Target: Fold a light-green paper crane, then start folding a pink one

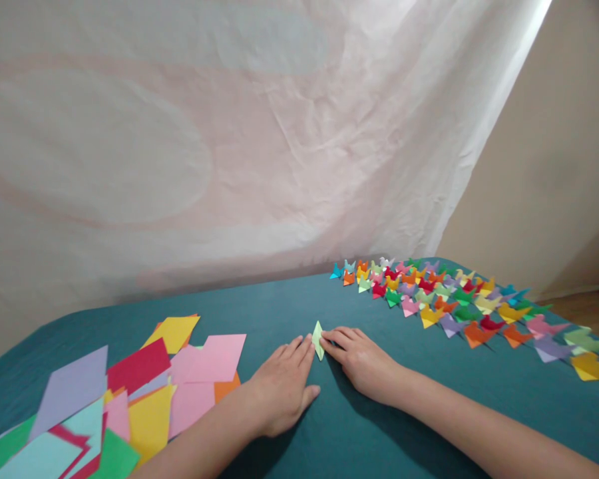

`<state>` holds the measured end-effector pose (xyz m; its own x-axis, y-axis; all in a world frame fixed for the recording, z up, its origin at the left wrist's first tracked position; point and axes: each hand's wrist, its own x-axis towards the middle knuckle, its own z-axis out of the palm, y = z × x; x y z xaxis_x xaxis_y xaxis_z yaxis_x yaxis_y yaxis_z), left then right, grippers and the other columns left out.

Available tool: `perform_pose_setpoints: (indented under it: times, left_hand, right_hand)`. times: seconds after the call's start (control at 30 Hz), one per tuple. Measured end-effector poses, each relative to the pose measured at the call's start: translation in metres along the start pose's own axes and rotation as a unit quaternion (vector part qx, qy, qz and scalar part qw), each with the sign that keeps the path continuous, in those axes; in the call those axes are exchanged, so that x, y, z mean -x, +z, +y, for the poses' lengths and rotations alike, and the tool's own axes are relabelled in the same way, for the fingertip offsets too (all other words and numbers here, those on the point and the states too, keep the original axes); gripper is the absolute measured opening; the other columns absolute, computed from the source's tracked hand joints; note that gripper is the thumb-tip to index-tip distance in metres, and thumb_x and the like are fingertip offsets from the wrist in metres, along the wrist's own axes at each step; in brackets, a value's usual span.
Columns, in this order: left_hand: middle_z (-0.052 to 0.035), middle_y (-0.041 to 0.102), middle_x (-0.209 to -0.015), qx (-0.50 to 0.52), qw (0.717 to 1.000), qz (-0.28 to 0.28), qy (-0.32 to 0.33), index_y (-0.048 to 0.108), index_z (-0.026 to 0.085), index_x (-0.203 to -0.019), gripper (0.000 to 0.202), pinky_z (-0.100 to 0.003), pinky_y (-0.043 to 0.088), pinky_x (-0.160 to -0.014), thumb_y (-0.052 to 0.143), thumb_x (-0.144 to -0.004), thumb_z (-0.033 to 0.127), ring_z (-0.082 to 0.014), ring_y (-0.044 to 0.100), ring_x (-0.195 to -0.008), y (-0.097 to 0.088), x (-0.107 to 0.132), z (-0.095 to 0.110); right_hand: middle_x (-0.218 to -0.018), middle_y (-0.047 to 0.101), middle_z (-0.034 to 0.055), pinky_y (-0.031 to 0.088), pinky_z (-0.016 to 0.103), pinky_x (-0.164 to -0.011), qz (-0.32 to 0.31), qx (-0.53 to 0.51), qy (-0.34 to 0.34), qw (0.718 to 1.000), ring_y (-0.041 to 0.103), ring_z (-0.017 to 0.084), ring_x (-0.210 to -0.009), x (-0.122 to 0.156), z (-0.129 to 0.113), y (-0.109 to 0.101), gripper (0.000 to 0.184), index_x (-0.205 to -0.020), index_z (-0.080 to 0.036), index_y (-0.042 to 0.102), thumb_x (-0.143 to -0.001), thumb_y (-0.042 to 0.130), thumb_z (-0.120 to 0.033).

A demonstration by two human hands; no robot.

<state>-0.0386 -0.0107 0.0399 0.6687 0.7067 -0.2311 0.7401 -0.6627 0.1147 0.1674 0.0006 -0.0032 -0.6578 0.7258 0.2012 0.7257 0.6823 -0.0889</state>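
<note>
A small light green piece of folded paper (318, 341), shaped like a narrow diamond, lies on the teal table between my hands. My left hand (288, 382) rests flat beside it, fingers stretched out and their tips touching its left edge, the thumb spread toward me. From the right, my right hand (362, 362) reaches in with fingers bent and pressed together, the tips on the paper's right edge. Part of the paper's right side is covered by those fingertips.
On the left lie loose coloured paper sheets, among them a purple sheet (72, 386) and a pink sheet (224, 356). Rows of folded paper birds, such as an orange bird (476, 334), stand along the right. A pale curtain (239, 153) hangs behind the teal table (274, 303).
</note>
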Motion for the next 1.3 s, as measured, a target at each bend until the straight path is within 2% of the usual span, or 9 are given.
perform_pose_setpoints:
  times: [0.1, 0.4, 0.87, 1.03, 1.3]
  left_hand:
    - [-0.0135, 0.010, -0.150, 0.000, 1.000, -0.006, -0.012, 0.017, 0.009, -0.144, 0.066, -0.043, 0.020, -0.110, 0.032, -0.092, 0.046, -0.0272, 0.013, -0.138, 0.002, -0.001, 0.003]
    - [-0.0134, 0.006, -0.151, -0.006, 1.000, -0.006, -0.013, 0.014, 0.009, -0.145, 0.067, -0.045, 0.016, -0.111, 0.028, -0.092, 0.048, -0.0276, 0.009, -0.139, 0.007, -0.004, 0.004]
    - [-0.0151, 0.008, -0.150, -0.013, 1.000, 0.001, -0.023, 0.015, 0.007, -0.144, 0.066, -0.047, 0.017, -0.110, 0.027, -0.093, 0.048, -0.0284, 0.008, -0.139, 0.010, 0.000, 0.011]
    - [-0.0151, 0.008, -0.150, -0.011, 0.999, -0.010, -0.030, 0.016, 0.006, -0.144, 0.068, -0.046, 0.016, -0.111, 0.027, -0.092, 0.048, -0.0283, 0.007, -0.139, 0.007, 0.000, 0.015]
    - [-0.0157, 0.012, -0.150, -0.008, 1.000, 0.006, -0.030, 0.020, 0.006, -0.143, 0.070, -0.048, 0.016, -0.110, 0.029, -0.090, 0.052, -0.0297, 0.008, -0.139, 0.009, -0.001, 0.018]
  right_hand:
    - [-0.130, 0.050, 0.0096, 0.037, 0.039, -0.094, -0.004, 0.002, 0.001, 1.000, 0.041, 0.024, -0.115, 0.000, -0.001, -0.001, 0.051, -0.135, -0.019, 0.041, -0.085, 0.041, -0.008]
    - [-0.129, 0.050, 0.0130, 0.038, 0.040, -0.094, -0.025, 0.027, 0.006, 0.999, 0.042, 0.025, -0.116, -0.002, -0.007, -0.005, 0.043, -0.128, -0.013, 0.048, -0.085, 0.041, -0.010]
    - [-0.134, 0.047, 0.0114, 0.037, 0.040, -0.095, -0.005, 0.020, -0.006, 1.000, 0.040, 0.024, -0.119, 0.001, -0.004, 0.000, 0.051, -0.135, -0.016, 0.041, -0.084, 0.042, -0.010]
    - [-0.134, 0.047, 0.0108, 0.038, 0.040, -0.095, -0.010, 0.024, -0.005, 1.000, 0.041, 0.024, -0.118, 0.001, -0.005, 0.000, 0.051, -0.134, -0.017, 0.042, -0.084, 0.043, -0.009]
    - [-0.133, 0.047, 0.0116, 0.038, 0.040, -0.095, -0.008, 0.027, -0.005, 1.000, 0.040, 0.024, -0.119, 0.001, -0.005, 0.002, 0.050, -0.134, -0.017, 0.042, -0.085, 0.043, -0.010]
